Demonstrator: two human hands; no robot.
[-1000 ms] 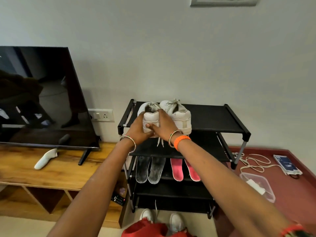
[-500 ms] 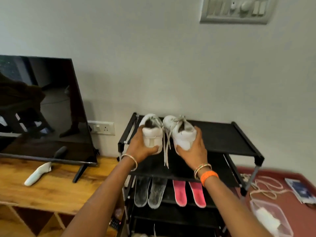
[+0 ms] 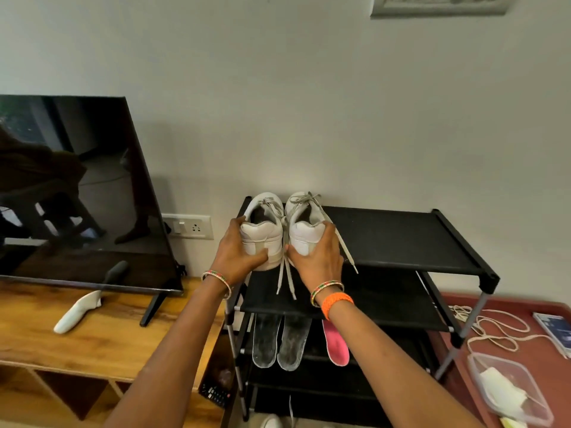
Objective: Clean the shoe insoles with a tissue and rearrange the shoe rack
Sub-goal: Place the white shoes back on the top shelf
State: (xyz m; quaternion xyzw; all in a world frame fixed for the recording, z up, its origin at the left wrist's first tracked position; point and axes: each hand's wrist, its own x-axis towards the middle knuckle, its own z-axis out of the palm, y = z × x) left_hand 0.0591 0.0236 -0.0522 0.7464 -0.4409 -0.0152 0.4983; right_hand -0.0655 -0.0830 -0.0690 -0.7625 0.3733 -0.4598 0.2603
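Two white sneakers stand side by side, heels toward me, on the left of the top shelf of a black shoe rack [image 3: 401, 242]. My left hand [image 3: 236, 257] grips the heel of the left sneaker [image 3: 264, 230]. My right hand [image 3: 319, 257] grips the heel of the right sneaker [image 3: 304, 230]; its laces hang over the shelf edge. Two grey insoles [image 3: 279, 342] and a pink insole [image 3: 335, 342] lie on a lower shelf, the pink one partly hidden behind my right forearm.
A TV [image 3: 77, 193] stands on a wooden cabinet [image 3: 108, 335] at the left, with a white remote [image 3: 77, 310] on it. At the right, a red table [image 3: 525, 350] holds a white cable [image 3: 494, 329], a phone [image 3: 554, 330] and a clear plastic box [image 3: 509, 387].
My hands moved apart, from both on one sneaker to one on each heel. The pair now sits straighter, side by side, on the top shelf. The camera tilted upward.
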